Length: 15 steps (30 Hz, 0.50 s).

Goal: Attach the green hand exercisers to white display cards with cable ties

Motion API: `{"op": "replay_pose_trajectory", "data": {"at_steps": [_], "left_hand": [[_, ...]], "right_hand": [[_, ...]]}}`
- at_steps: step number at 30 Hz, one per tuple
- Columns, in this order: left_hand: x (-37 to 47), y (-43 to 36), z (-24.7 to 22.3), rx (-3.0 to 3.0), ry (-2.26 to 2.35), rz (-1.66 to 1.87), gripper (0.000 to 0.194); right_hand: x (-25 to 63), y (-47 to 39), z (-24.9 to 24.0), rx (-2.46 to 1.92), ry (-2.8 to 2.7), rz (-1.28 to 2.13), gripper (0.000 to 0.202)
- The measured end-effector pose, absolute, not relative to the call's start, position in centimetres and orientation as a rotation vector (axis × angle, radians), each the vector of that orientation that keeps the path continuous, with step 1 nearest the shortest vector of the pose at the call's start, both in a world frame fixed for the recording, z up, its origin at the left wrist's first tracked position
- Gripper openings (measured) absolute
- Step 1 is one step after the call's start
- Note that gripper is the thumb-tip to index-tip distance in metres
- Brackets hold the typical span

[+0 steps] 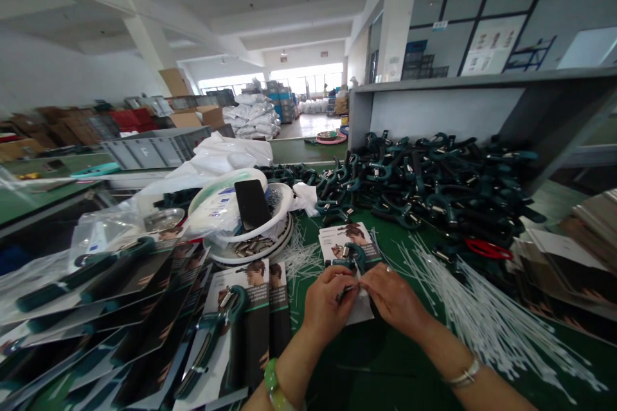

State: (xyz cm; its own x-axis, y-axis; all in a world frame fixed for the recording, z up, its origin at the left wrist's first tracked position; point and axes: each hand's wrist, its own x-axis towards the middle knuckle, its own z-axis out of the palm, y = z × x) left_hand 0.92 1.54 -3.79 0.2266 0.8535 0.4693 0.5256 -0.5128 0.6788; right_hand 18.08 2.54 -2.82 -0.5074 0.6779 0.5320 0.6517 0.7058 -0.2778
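My left hand (329,300), with a green bangle at the wrist, is closed around the lower part of a dark green plier-like tool (355,257) with a C-shaped head. The tool lies on a printed backing card (332,239) in front of me. My right hand (396,295) pinches a thin white cable tie (358,277) at the tool, its fingertips meeting those of my left hand. The fingers hide most of the tie and the tool's handles. To the right, many loose white cable ties (496,321) fan out over the green table (385,359).
A big heap of similar green tools (424,180) fills the back right. Tools on cards (216,334) are stacked at left. White round tubs (279,212) hold small metal parts, with a phone (252,204) on top. More cards (563,263) stand at far right.
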Motion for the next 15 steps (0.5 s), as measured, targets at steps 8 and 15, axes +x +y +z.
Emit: {"op": "replay_pose_trajectory", "data": {"at_steps": [8,15], "left_hand": [[0.3,1.4,-2.9,2.316,1.478,0.962,0.011],[0.0,1.6,-3.3,2.193,1.426,0.995,0.01]], "right_hand": [[19.8,3.1,-2.6,-1.143,-1.787,0.01,0.022],[20.8,3.7,-0.3,-1.153,-2.094,0.137,0.024]]}}
